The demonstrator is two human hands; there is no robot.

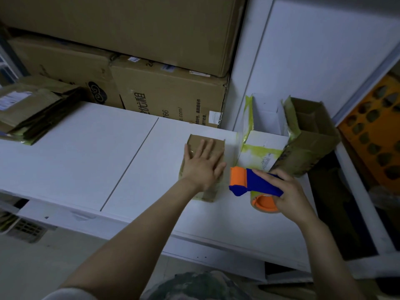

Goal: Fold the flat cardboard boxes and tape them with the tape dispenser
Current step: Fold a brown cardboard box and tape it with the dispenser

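Observation:
A small folded brown cardboard box (216, 142) stands on the white table (86, 148) right of centre. My left hand (202, 164) lies flat on its top with fingers spread. Just right of the box, my right hand (289, 194) grips the blue and orange tape dispenser (249, 182), its orange roller end pointing left toward the box. The tape roll (263, 203) shows under the hand. A stack of flat cardboard boxes (32, 109) lies at the table's far left.
Large brown cartons (168, 96) are stacked against the back. A white box with yellow-green tape (263, 148) and an open brown box (309, 135) sit at the right. An orange perforated panel (376, 131) stands at far right.

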